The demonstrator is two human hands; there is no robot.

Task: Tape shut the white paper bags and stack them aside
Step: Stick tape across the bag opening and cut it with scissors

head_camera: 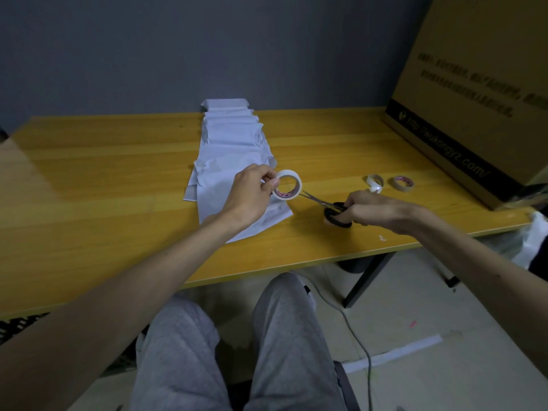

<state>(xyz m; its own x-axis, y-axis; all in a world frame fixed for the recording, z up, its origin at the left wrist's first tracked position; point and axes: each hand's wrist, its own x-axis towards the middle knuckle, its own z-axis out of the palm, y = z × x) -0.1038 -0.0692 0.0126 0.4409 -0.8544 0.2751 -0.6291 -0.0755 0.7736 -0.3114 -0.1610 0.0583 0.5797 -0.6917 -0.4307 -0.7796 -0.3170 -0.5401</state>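
Note:
Several white paper bags [234, 137] lie overlapped in a row running from the table's back edge toward me on the yellow wooden table [103, 179]. My left hand [252, 194] holds a roll of white tape [287, 184] upright above the nearest bag, thumb and fingers pinching its rim. My right hand [370, 210] grips black-handled scissors [326, 206], whose blades point left toward the roll and lie close to its lower edge.
A second tape roll [401, 183] and a crumpled loop of tape [375, 183] lie to the right of the scissors. A large cardboard box [480, 99] fills the table's right end. A grey wall stands behind. My legs and a cable show below the table.

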